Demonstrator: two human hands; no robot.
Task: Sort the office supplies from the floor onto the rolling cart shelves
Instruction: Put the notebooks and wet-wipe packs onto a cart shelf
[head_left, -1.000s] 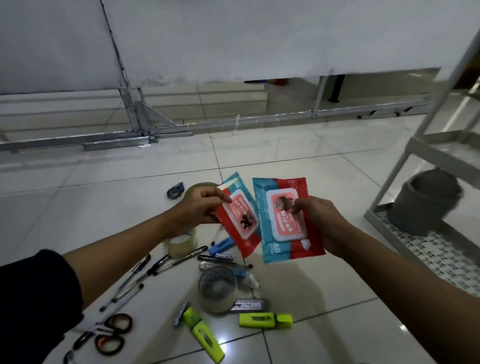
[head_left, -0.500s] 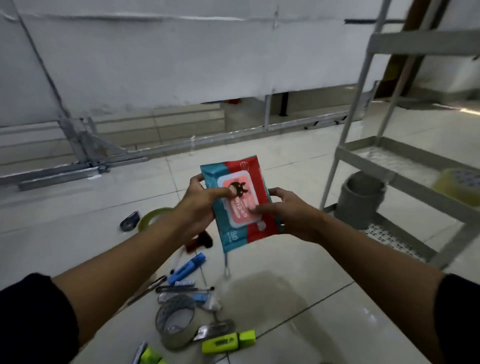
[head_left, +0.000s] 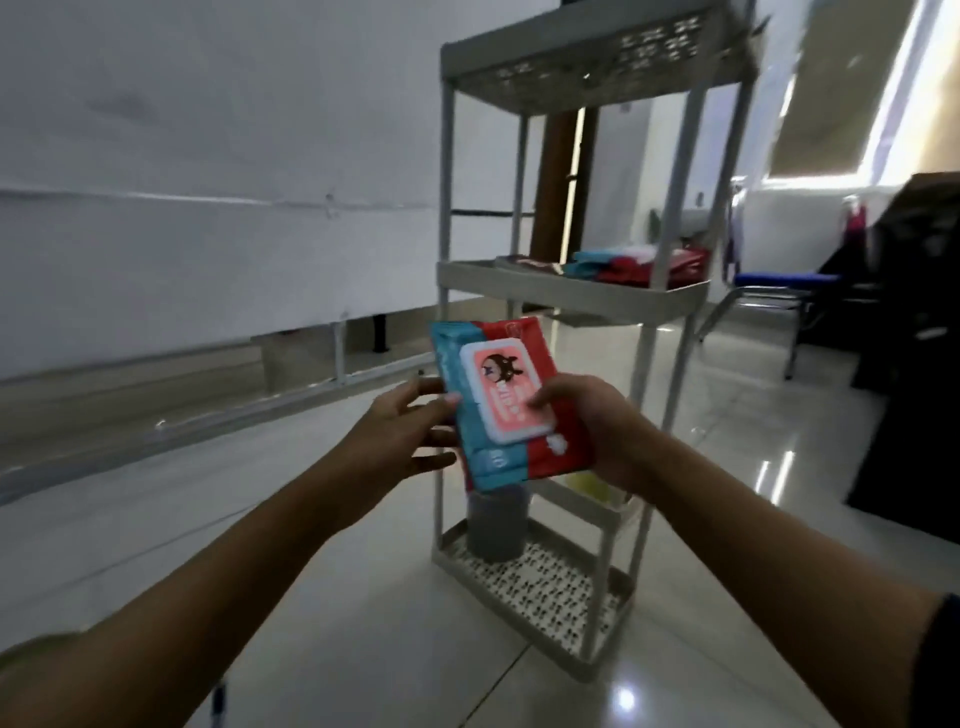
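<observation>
I hold a soft, flat wipes pack (head_left: 506, 402) out in front of me between both hands; its glossy wrapper is teal on one side and red on the other, with a raised pink rounded-rectangle lid bearing a small dark cartoon figure. A second pack seems to lie stacked behind it, though I cannot tell for sure. My right hand (head_left: 597, 431) is curled around the pack's right edge, thumb pressed on the pink lid, fingers hidden behind. My left hand (head_left: 410, 436) is half open, fingers spread and loosely bent, fingertips touching the pack's left edge and back rather than clamping it. Both forearms reach forward, bare. Just beyond my hands stands the rolling cart (head_left: 571, 291), a pale grey plastic frame with slim square posts and perforated, lattice-patterned trays. On the shelf above my hands lie more red and teal packets (head_left: 631, 265). Below my hands, on the bottom tray, a dark grey round cup (head_left: 496, 525) stands upright. The glossy tiled floor (head_left: 363, 623) beneath reflects the lights.
</observation>
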